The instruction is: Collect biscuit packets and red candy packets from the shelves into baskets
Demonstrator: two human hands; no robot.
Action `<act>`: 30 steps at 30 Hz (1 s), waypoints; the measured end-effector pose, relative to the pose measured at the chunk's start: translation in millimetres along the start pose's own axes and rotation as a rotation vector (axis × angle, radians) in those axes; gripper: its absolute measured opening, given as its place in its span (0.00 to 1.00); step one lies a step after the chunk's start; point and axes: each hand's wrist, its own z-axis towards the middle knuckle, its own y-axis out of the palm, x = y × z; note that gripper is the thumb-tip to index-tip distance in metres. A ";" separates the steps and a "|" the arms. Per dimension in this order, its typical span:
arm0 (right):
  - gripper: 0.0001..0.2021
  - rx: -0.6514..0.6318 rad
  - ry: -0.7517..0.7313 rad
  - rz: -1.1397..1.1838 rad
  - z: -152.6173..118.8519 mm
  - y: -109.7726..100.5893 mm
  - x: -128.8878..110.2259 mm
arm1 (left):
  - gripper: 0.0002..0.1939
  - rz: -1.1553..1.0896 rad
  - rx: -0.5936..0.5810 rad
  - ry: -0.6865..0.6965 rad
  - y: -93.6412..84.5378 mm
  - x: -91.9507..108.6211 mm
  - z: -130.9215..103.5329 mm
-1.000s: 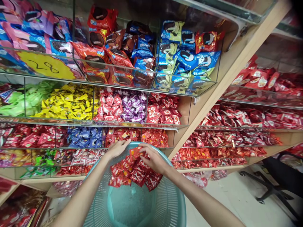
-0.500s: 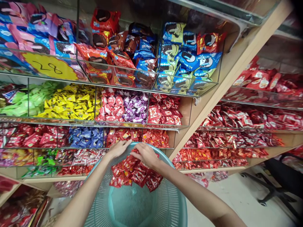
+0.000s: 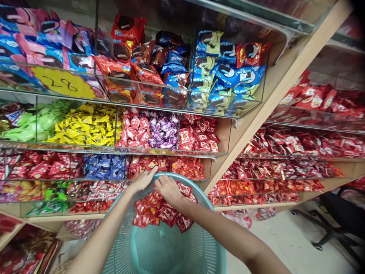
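Note:
A teal plastic basket [image 3: 219, 243] with slotted sides is tilted toward the shelves. Its far side holds a heap of small red candy packets [image 3: 168, 217], and its bottom shows bare nearer to me. My left hand [image 3: 145, 179] grips the basket's far rim, thumb along the top. Inside the basket, just below that rim, my right hand [image 3: 169, 190] lies on the heap. Its fingers are curled down into the candy packets, and the fingertips are hidden.
Clear-fronted shelves [image 3: 137, 148] of wrapped sweets rise beyond the basket, with a yellow tag [image 3: 62, 83] reading 28. A slanting wooden panel [image 3: 245, 129] divides them from more red packets [image 3: 285, 142]. On the right a black wheeled chair [image 3: 339, 217] stands on the floor.
My right hand has shifted slightly left, and its fingers have curled in over the candy packets. The left hand stays on the rim. The basket has hardly moved.

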 end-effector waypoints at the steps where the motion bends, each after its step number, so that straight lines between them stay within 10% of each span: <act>1: 0.03 -0.003 -0.010 -0.006 0.8 2.3 -1.9 | 0.41 0.002 0.001 0.001 0.3 -0.5 0.3; 30: 0.14 -0.310 0.239 0.173 29.1 21.6 -68.6 | 0.37 -0.010 0.003 0.002 5.1 -9.1 8.2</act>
